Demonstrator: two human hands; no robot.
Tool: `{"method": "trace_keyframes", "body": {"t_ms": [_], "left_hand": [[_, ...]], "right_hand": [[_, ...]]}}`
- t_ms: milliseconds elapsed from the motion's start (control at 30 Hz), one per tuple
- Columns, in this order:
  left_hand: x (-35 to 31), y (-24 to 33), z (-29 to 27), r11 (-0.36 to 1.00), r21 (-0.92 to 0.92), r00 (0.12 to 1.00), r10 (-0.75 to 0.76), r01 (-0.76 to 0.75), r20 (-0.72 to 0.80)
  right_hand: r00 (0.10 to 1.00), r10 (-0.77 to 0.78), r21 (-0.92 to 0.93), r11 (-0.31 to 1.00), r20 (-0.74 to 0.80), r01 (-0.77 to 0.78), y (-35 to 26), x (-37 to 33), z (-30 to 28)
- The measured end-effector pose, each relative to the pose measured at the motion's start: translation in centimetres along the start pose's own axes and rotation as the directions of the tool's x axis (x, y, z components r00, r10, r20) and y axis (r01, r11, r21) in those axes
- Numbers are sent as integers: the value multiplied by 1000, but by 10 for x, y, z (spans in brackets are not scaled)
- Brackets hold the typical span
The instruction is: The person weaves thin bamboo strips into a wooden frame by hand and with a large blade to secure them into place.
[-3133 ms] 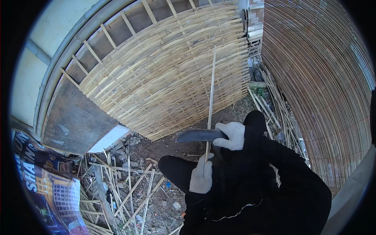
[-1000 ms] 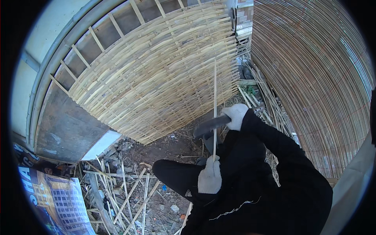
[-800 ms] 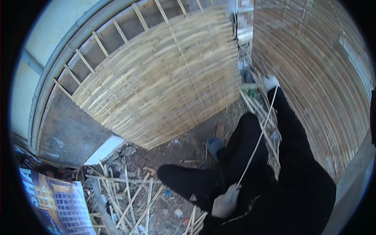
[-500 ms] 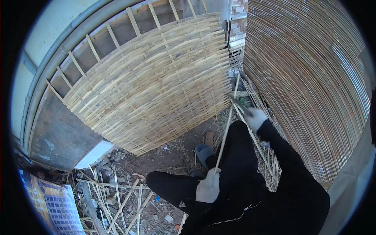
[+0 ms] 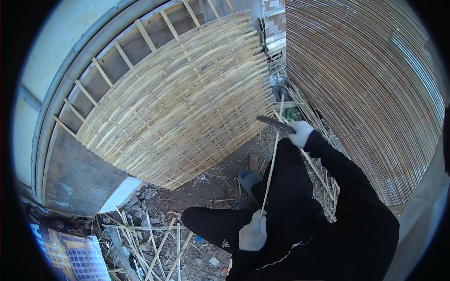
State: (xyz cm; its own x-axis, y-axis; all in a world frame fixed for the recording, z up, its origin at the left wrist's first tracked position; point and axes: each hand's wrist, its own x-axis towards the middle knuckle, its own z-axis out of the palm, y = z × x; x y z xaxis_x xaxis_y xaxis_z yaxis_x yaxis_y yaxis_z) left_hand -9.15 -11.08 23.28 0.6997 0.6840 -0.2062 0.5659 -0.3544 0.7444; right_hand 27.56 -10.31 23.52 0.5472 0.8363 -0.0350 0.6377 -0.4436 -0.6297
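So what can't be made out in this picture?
In the head view:
Handle of the dark blade: covered by the right hand.
Lower end of the pale strip: hidden in the left hand.
Slatted screen: top cut off by the picture's upper edge.
Printed banner: cut off by the dark fisheye rim.
Whether blade and strip touch: one angle can't settle it.

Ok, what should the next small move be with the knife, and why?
Probably ease the knife gently onto the bamboo strip. The left gloved hand grips the strip's lower end, and the right gloved hand holds the knife with its dark blade crossing the strip farther up, though I can't tell whether they touch.
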Motion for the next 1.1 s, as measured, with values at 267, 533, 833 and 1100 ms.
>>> {"method": "trace_keyframes", "body": {"t_ms": [267, 533, 833, 1100], "left_hand": [[12, -5, 9, 995, 12, 993, 104, -104, -49], [-13, -29, -9, 1000, 14, 1000, 25, -26, 9], [-11, -39, -22, 992, -96, 996, -75, 79, 48], [2, -34, -42, 990, 41, 987, -133, 137, -94]], "right_hand": [[943, -224, -82, 965, 248, 251, -23, -28, 12], [991, -34, -135, 989, 126, 51, -13, -14, 10], [963, 223, 619, 737, 153, -270, -5, -13, -3], [832, 64, 833, 18, 551, -553, -22, -33, 4]]}}
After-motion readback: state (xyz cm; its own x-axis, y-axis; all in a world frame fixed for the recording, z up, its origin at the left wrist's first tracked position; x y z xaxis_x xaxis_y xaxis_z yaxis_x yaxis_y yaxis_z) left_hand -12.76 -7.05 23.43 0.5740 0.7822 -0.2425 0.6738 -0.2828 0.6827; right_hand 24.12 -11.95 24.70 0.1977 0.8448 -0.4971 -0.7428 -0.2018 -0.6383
